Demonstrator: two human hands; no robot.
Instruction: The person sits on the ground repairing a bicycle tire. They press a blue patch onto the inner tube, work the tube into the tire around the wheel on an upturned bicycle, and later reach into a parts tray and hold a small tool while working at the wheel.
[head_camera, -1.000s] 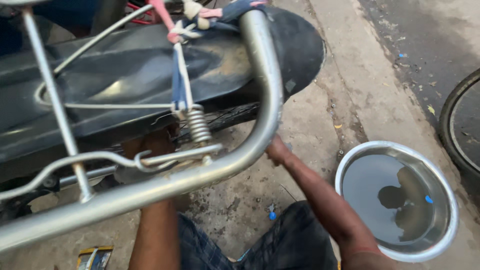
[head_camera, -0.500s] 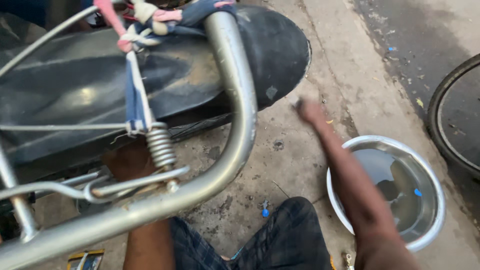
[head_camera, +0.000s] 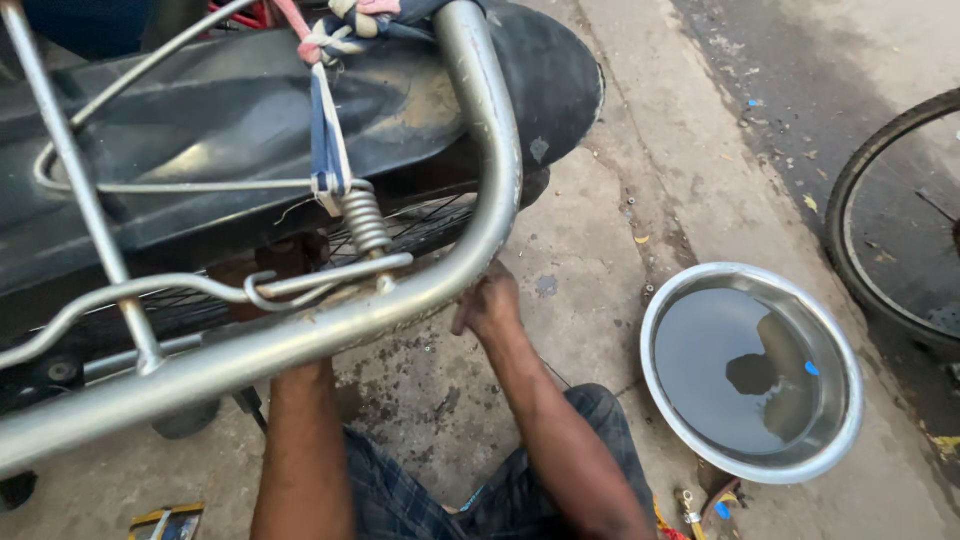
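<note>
Under the steel carrier rail (head_camera: 300, 340), my right hand (head_camera: 487, 303) curls closed against the wheel (head_camera: 420, 228); my left hand (head_camera: 262, 270) is hidden, grip unclear. Rigid, heavy; hold the rail.

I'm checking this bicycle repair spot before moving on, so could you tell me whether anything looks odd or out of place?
One makeshift detail stands out: the carrier spring is tied up with a blue cloth strip knotted to rags above, not a proper fitting. The water in the steel basin is level, unspilled. The right hand rests at the carrier tube; the left hand is hidden behind it.
</note>
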